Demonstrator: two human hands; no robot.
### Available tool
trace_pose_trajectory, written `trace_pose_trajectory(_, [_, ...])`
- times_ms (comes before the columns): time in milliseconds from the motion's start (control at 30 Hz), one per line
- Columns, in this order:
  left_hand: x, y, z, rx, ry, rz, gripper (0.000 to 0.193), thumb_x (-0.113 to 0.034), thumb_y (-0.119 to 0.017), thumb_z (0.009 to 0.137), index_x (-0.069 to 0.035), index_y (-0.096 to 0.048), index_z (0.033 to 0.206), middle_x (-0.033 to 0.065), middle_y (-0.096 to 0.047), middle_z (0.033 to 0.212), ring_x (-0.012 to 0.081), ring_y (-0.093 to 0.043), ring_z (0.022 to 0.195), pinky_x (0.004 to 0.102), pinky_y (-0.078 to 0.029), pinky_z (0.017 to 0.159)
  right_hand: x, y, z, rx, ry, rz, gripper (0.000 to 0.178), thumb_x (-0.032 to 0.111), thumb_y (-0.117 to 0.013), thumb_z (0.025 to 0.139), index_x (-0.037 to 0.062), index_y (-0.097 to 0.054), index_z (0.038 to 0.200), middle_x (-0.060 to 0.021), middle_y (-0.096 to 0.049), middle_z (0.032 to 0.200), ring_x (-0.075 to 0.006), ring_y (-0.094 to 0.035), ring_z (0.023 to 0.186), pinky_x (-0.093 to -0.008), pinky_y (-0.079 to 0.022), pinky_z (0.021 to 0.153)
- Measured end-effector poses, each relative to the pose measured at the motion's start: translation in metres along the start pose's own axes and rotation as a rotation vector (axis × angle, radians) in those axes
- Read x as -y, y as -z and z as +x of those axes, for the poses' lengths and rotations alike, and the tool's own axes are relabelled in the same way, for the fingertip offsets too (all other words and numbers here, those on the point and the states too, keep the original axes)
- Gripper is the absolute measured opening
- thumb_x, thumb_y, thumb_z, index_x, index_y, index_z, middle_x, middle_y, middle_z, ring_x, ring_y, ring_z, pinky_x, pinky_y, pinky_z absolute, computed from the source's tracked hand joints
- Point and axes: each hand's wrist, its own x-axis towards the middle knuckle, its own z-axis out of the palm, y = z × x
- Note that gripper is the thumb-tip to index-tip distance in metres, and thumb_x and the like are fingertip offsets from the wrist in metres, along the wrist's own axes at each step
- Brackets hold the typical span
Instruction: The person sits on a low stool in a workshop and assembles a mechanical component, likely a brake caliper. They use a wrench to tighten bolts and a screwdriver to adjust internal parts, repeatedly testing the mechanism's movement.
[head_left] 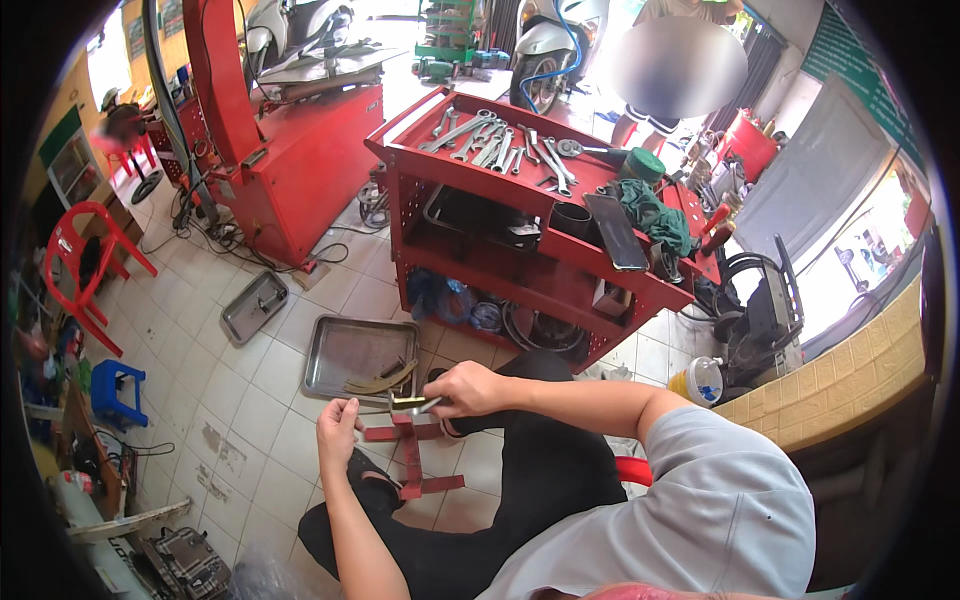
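My right hand (468, 388) is closed around a small dark metal part with a yellowish edge (408, 401), held just above a low red metal stand (412, 452) on the tiled floor. My left hand (338, 430) sits left of the stand, fingers curled, its fingertips close to the left end of the part; whether it grips anything I cannot tell. Both forearms reach in from the lower edge over my dark trousers.
A steel tray (330, 375) holding curved brake shoes (380, 380) lies just beyond my hands, a smaller tray (255, 305) further left. A red tool cart (540, 250) with wrenches stands ahead, a red lift (290, 150) left, red chair (85, 265), blue stool (115, 390). Another person stands behind the cart.
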Motion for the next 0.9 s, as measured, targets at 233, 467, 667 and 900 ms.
trace_pose_trajectory(233, [0.010,-0.008,0.000,-0.022,0.307,-0.046,0.040,-0.037,-0.049,0.091,-0.002,-0.056,0.072,0.0011,-0.049,0.052,0.0109,-0.048,0.043,0.0261,-0.037,0.037,-0.004,-0.003,0.004,0.025,0.295,-0.384,0.017,0.025,-0.063,0.076,0.0135,-0.056,0.086,-0.0034,-0.056,0.064,-0.0243,-0.059,0.059,-0.0365,-0.046,0.054])
trace_pose_trajectory(467, [0.033,-0.043,0.001,0.089,0.205,-0.237,0.037,-0.037,-0.041,0.096,-0.007,-0.059,0.089,0.0034,-0.059,0.064,0.0134,-0.056,0.051,0.0261,-0.044,0.042,0.000,0.004,0.008,-0.006,0.207,-0.231,0.022,0.027,-0.066,0.072,0.0106,-0.056,0.084,-0.0068,-0.058,0.068,-0.0285,-0.059,0.061,-0.0407,-0.047,0.055])
trace_pose_trajectory(667, [0.026,-0.044,0.000,0.184,0.172,-0.994,0.032,-0.039,-0.041,0.097,-0.012,-0.052,0.109,-0.0011,-0.050,0.073,0.0116,-0.047,0.063,0.0268,-0.040,0.056,0.007,0.008,0.006,-0.156,-0.126,0.006,0.021,0.026,-0.065,0.077,0.0068,-0.057,0.081,-0.0130,-0.062,0.076,-0.0348,-0.059,0.066,-0.0431,-0.045,0.056])
trace_pose_trajectory(900, [0.029,-0.045,0.006,-0.057,0.363,-0.987,0.023,-0.032,-0.044,0.094,-0.013,-0.055,0.103,-0.0014,-0.055,0.076,0.0124,-0.055,0.069,0.0290,-0.046,0.062,0.007,-0.037,0.023,-0.537,-0.718,1.118,0.025,0.023,-0.061,0.087,-0.0002,-0.061,0.097,0.0000,-0.058,0.076,-0.0064,-0.050,0.068,-0.0253,-0.043,0.059])
